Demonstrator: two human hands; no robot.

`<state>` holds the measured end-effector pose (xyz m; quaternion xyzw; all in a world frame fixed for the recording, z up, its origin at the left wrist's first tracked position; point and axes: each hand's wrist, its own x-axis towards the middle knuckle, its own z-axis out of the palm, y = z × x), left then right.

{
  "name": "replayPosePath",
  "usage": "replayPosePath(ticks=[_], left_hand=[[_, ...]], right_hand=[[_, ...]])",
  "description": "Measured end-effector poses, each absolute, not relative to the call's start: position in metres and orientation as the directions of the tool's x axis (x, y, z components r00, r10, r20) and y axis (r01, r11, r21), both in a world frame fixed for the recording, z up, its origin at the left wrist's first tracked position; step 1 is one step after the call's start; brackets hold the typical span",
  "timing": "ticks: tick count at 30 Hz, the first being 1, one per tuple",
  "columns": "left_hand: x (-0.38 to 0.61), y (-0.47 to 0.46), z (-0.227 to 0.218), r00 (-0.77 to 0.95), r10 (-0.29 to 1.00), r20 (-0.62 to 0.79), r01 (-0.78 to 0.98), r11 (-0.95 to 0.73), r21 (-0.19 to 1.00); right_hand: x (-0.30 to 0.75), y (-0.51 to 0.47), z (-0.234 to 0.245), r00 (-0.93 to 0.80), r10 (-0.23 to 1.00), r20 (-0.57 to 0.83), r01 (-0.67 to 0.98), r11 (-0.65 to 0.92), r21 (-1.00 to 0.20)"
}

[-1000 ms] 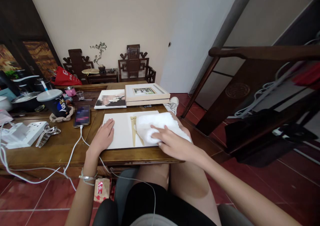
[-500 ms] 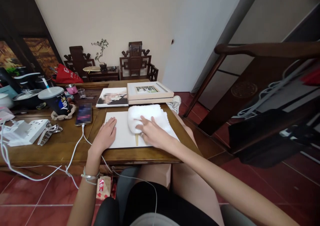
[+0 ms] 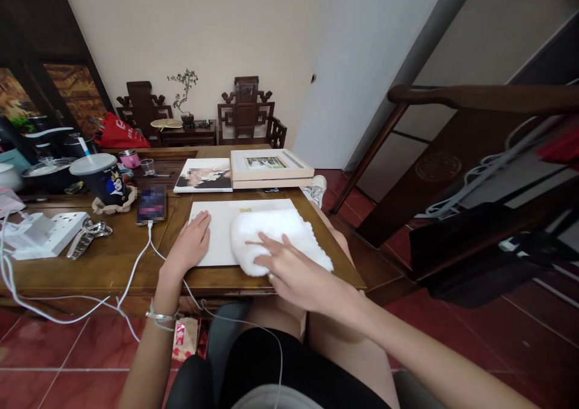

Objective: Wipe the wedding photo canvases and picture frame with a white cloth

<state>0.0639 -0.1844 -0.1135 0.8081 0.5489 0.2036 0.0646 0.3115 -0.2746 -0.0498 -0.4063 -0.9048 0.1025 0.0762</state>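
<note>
My left hand [image 3: 192, 240] lies flat at the left side of a white rectangular board [image 3: 217, 222], its fingers stretched out. The board lies on the wooden table and bears a small gold mark [image 3: 245, 210] near its far edge. A white fluffy cloth [image 3: 289, 221] covers the right part of the board and laps over its near edge. My right hand [image 3: 294, 270] presses down on the cloth from above, fingers spread. What lies under the cloth is hidden.
Beyond the board are a printed photo panel [image 3: 205, 175] and stacked picture frames [image 3: 294, 171]. To the left are a charging phone [image 3: 151, 204] with a white cable [image 3: 134, 270], a lidded cup [image 3: 102, 183] and a power strip [image 3: 67, 231]. A wooden chair [image 3: 452, 98] stands right.
My right hand has slid the cloth towards me, from the board's far edge to past its near edge. The gold mark near the far edge now shows. My left hand has stayed put.
</note>
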Motion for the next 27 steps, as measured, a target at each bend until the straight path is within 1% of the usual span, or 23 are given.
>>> replayPosePath(ticks=[4,7,11,16,23,27], left_hand=[[0.063,-0.184,-0.113,0.317,0.915,0.250,0.859,-0.389,0.334],[0.064,-0.185,-0.111,0.320,0.919,0.229,0.860,-0.383,0.336],[0.064,-0.185,-0.110,0.316,0.921,0.228,0.861,-0.379,0.340],[0.064,-0.184,-0.111,0.321,0.917,0.237,0.858,-0.388,0.337],[0.065,-0.185,-0.111,0.313,0.920,0.237,0.861,-0.380,0.337],[0.065,-0.186,-0.112,0.314,0.917,0.246,0.862,-0.384,0.331]], right_hand=[[0.294,-0.221,-0.050,-0.617,0.785,0.052,0.765,0.615,-0.190],[0.282,-0.187,-0.050,-0.590,0.804,0.075,0.788,0.594,-0.163],[0.272,-0.170,-0.048,-0.545,0.834,0.080,0.822,0.551,-0.142],[0.278,-0.198,-0.049,-0.599,0.798,0.061,0.791,0.602,-0.109],[0.294,-0.282,-0.053,-0.687,0.726,0.024,0.710,0.678,-0.187],[0.297,-0.304,-0.047,-0.731,0.682,-0.001,0.665,0.712,-0.226]])
